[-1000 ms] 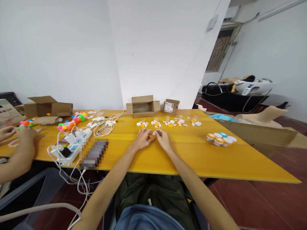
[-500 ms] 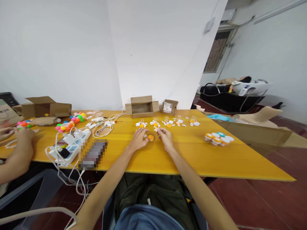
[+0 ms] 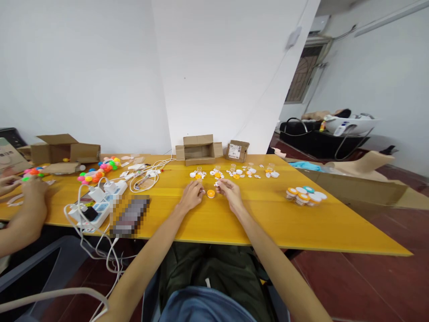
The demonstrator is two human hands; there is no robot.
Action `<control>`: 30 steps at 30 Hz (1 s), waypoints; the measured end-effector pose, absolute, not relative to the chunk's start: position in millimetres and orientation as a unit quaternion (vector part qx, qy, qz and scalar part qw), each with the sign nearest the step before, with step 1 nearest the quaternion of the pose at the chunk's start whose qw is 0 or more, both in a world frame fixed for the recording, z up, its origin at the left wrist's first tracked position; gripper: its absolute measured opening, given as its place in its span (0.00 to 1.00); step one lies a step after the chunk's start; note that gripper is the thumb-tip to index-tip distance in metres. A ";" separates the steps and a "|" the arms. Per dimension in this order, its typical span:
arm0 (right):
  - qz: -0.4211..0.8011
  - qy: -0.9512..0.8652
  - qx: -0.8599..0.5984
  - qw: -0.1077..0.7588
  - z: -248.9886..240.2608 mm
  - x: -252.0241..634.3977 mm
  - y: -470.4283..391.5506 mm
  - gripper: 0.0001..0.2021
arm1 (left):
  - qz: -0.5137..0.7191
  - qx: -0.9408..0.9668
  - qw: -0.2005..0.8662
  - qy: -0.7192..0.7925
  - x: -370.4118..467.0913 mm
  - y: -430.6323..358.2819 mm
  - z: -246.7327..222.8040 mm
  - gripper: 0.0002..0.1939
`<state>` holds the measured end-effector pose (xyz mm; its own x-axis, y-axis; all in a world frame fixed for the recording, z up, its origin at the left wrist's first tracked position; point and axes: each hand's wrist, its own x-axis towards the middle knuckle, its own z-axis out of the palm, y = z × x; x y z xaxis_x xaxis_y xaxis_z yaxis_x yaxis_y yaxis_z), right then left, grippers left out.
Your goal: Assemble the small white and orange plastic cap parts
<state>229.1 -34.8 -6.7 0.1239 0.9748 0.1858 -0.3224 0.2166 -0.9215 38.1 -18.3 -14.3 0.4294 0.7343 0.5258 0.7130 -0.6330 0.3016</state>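
With the left hand (image 3: 192, 195), now curled round a small white piece (image 3: 203, 191), apparently; with the right hand (image 3: 231, 193), pinching another white piece (image 3: 216, 184) between the fingers. Released onto the tabletop (image 3: 216, 223) between both hands, near but untouched: the orange lid (image 3: 211, 193). Probably a shift from handling the lid to handling the small pieces. Beyond, unmoved: loose white and orange parts (image 3: 236, 176), then an open cardboard box (image 3: 199, 154).

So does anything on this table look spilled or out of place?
The white cords look untidy: they hang in loops over the table edge by the power strip. I see no spill near the left hand or right hand.
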 end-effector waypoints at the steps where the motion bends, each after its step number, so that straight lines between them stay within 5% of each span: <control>1: 0.499 -0.436 -0.376 0.648 -8.1 229.6 -33.7 0.21 | 0.325 0.843 0.026 0.428 38.0 -17.9 -14.9 0.03; 30: 0.574 -0.448 -0.341 0.595 -8.6 215.2 -35.1 0.20 | 0.457 0.816 0.105 0.339 54.3 -27.8 0.8 0.11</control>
